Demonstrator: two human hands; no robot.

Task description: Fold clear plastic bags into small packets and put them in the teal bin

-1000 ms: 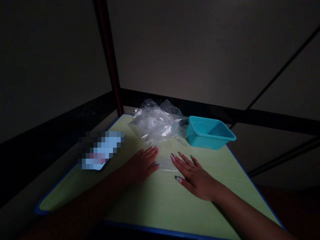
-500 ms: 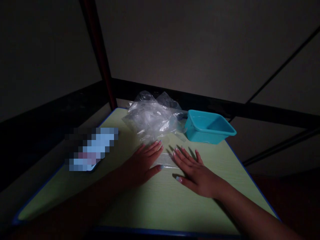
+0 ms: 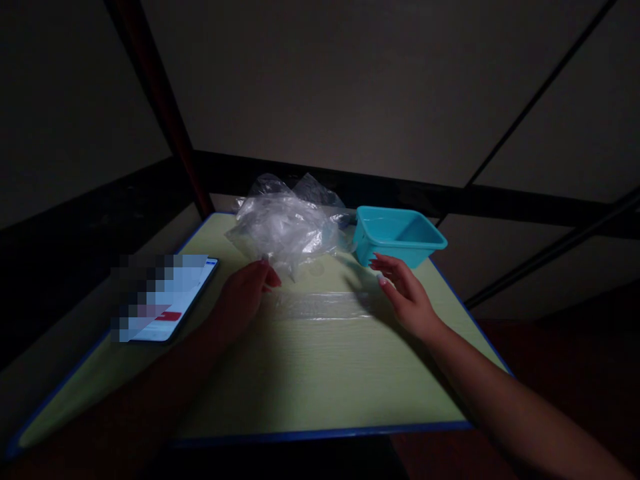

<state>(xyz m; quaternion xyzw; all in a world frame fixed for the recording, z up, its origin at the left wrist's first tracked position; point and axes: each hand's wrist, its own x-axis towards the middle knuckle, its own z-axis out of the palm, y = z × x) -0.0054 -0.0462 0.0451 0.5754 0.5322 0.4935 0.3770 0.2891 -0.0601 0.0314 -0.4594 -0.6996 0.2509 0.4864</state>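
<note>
A flat folded strip of clear plastic (image 3: 320, 306), which looks like a folded plastic bag, lies across the table between my hands. My left hand (image 3: 245, 290) is by its left end, fingers loosely bent and a little apart, with nothing visible in them. Raised over the right end of the strip, my right hand (image 3: 407, 293) is open, thumb and fingers apart and holding nothing. Its fingertips overlap the front of the turquoise plastic bin (image 3: 385, 248) in view; whether they touch it I cannot tell. Behind the strip sits a crumpled heap of clear plastic bags (image 3: 290, 227).
A phone (image 3: 180, 303) with a lit screen, partly blurred out, lies at the left edge of the pale green table (image 3: 300, 387). The table has a blue rim and stands in a corner against dark-trimmed walls (image 3: 320, 87). The light is dim.
Both hands have come off the plastic strip and moved apart, left hand leftward, right hand rightward and up. The strip now shows at full length. The whole view has shifted slightly.
</note>
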